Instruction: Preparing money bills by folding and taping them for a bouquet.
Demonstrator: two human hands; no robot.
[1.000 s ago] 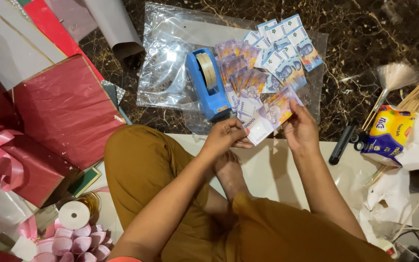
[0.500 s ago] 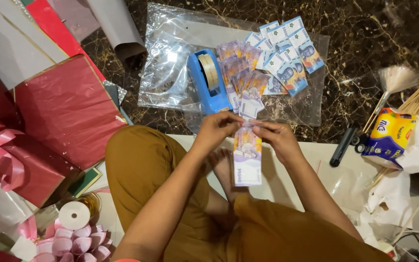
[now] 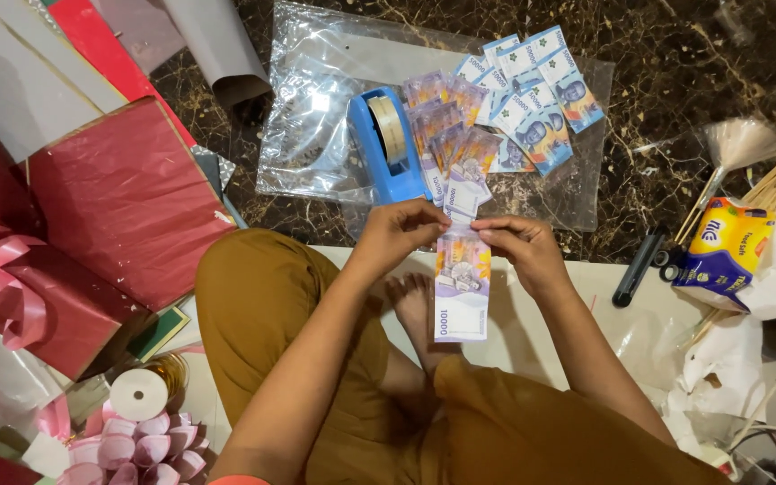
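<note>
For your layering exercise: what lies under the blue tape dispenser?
The blue tape dispenser stands on a clear plastic sheet, which lies on dark marbled floor. Purple banknotes touch its right side; anything beneath its base is hidden.

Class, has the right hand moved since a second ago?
Yes. The right hand has come left and toward the body, away from the notes beside the blue tape dispenser.

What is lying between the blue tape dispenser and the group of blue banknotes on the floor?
In the head view, a fanned row of purple banknotes lies between the blue tape dispenser and the blue banknotes, all resting on a clear plastic sheet.
</note>
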